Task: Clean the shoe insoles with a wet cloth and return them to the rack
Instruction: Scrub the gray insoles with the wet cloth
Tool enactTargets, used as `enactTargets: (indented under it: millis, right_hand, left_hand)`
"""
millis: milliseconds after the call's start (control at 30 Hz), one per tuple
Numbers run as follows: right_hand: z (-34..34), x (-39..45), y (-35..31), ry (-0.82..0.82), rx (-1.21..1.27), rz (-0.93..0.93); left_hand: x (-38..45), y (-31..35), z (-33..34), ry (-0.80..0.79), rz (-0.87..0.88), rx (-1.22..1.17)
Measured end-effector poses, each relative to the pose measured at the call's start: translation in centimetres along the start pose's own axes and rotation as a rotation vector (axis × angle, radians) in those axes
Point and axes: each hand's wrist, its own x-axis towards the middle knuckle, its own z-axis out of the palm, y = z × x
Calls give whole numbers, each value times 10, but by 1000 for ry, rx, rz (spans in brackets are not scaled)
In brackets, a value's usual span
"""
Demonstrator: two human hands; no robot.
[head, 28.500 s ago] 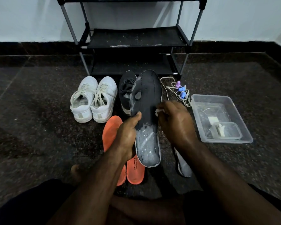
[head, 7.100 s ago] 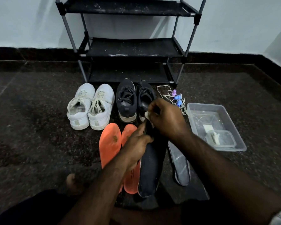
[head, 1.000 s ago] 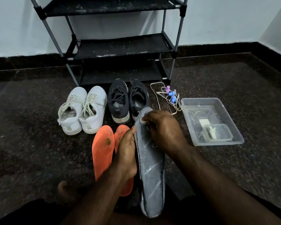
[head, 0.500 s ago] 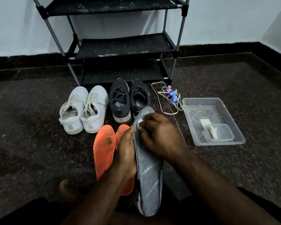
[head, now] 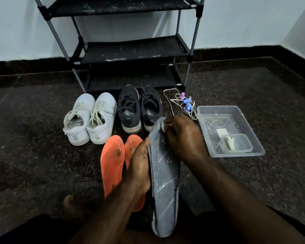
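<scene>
A person seated on a dark speckled stone floor point(head: 33, 155) cleans a shoe insole in front of a black metal-framed shoe rack point(head: 130, 48), whose fabric shelves are flecked with white dust and hold no shoes in view. At far left stands a pair of white lace-up sneakers point(head: 90, 118), toes toward the rack, side by side and touching. Just right of them, two orange foam insoles point(head: 113, 161) lie flat on the floor, each with a brown worn spot near the toe; the right one is largely hidden behind the left hand point(head: 139, 169). That hand grips the left edge of a long grey insole point(head: 164, 182), thumb on its face, holding it tilted up with the heel end near the person's lap. The insole's surface is streaked with wet, pale marks. Behind it sits a pair of black mesh sneakers point(head: 139, 108) with pale soles. The right hand point(head: 183, 138) curls around a small white cloth point(head: 163, 126), pressing it against the toe end of the grey insole. Beyond that hand, a tangle of white cord with purple and blue clips point(head: 185, 103) lies on the floor. At far right, a clear rectangular plastic tub point(head: 253, 152) holds shallow water, a smaller clear container point(head: 236, 143) and white pieces inside it.
</scene>
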Motion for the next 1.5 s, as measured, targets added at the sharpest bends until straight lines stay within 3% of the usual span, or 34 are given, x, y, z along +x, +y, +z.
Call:
enactTargets:
  millis: [200,333,567,767,1000,1233,1333,1433,1500]
  right_hand:
    - [7,-16,-18,-122,47,-196]
    - [0,-2,-1,-20,12,-16]
    - [-24,4,1,15,372,142]
    - [-17,1,4,90,230,12]
    - [-1,-4,-4,-76,61,-51]
    - [6,-15,-16,-118,26,-136]
    - [2,-5,-4,-34,-12,-76]
    - [0,0,0,-25,-51,2]
    - [5,-7,-10,-78,-7,-73]
  left_hand:
    - [4,2,2,-8,13,-76]
    - [0,5,-1,-16,5,19]
    - [0,6,-2,33,36,50]
    - [0,6,-2,44,41,72]
    - [5,2,0,6,84,44]
    - [22,-2,-22,64,193,240]
    - [19,-5,-22,75,225,509]
    - [16,-8,-19,52,164,393]
    - [18,-7,-17,109,192,416]
